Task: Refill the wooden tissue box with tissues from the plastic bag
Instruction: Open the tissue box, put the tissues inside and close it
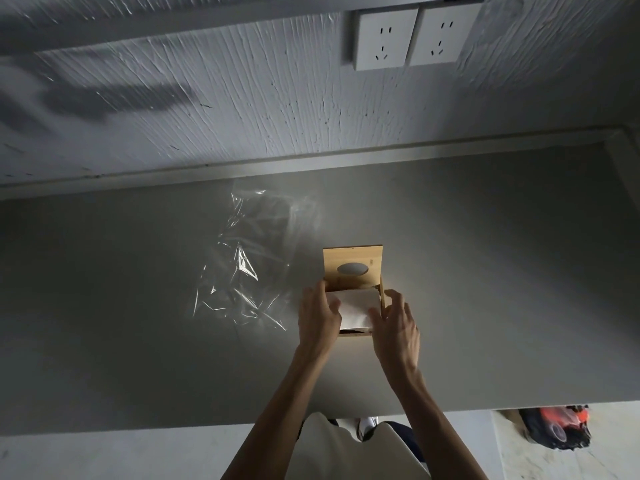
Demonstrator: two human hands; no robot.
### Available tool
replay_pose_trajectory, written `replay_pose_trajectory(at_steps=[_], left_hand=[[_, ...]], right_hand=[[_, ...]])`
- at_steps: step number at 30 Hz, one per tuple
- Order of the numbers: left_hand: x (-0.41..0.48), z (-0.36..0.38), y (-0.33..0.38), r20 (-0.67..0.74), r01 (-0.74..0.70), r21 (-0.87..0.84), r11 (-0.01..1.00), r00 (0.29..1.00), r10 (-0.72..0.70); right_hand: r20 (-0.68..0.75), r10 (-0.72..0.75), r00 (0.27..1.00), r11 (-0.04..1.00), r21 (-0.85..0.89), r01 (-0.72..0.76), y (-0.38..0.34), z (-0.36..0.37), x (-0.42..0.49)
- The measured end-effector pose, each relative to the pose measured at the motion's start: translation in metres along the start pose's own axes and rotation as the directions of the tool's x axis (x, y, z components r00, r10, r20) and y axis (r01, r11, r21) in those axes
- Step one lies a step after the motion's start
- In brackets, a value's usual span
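Note:
The wooden tissue box (356,333) stands on the grey table (485,271), its lid (352,258) with an oval slot swung up and back. A white stack of tissues (356,306) lies in the open box. My left hand (320,317) holds the stack's left side at the box's left wall. On the right, my right hand (394,327) presses its thumb onto the tissues while the fingers rest along the right wall. The clear plastic bag (249,265) lies crumpled and flat on the table, left of the box.
A textured white wall rises behind the table with two sockets (408,38) at the upper right. On the floor at the lower right lies a dark bag with orange things (557,427). The table's near edge runs just below my forearms.

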State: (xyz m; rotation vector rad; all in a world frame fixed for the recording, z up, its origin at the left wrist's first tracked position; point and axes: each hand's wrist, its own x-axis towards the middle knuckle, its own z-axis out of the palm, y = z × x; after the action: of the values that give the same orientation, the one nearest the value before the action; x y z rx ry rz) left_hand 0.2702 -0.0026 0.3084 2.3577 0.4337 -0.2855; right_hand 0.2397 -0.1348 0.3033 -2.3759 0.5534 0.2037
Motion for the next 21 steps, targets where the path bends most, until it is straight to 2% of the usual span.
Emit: replay_pose_trajectory(at_steps=[2, 7, 11, 15, 18, 21], left_hand=[[0.001, -0.001, -0.005, 0.010, -0.004, 0.017, 1.000, 1.000, 0.004], [0.005, -0.001, -0.016, 0.034, -0.126, 0.058, 0.990, 0.992, 0.124], [0.012, 0.001, -0.019, 0.033, -0.159, 0.119, 0.980, 0.987, 0.156], [0.010, 0.000, -0.019, 0.095, -0.204, 0.236, 0.950, 0.978, 0.186], [0.004, 0.001, -0.018, 0.057, -0.241, 0.292, 0.926, 0.971, 0.234], [-0.007, 0.006, -0.025, 0.028, -0.313, 0.299, 0.901, 0.947, 0.320]], right_hand=[[0.018, -0.019, 1.000, 0.999, -0.034, 0.019, 0.002, -0.001, 0.001], [0.048, -0.217, 0.975, 0.973, -0.064, 0.220, 0.017, -0.006, -0.004], [0.026, -0.267, 0.963, 0.947, -0.180, 0.267, 0.025, -0.007, 0.005], [0.051, -0.318, 0.947, 0.905, -0.282, 0.319, 0.030, -0.003, 0.011], [0.047, -0.330, 0.943, 0.895, -0.302, 0.328, 0.028, -0.003, 0.012], [0.073, -0.435, 0.897, 0.813, -0.396, 0.427, 0.029, -0.004, 0.008]])
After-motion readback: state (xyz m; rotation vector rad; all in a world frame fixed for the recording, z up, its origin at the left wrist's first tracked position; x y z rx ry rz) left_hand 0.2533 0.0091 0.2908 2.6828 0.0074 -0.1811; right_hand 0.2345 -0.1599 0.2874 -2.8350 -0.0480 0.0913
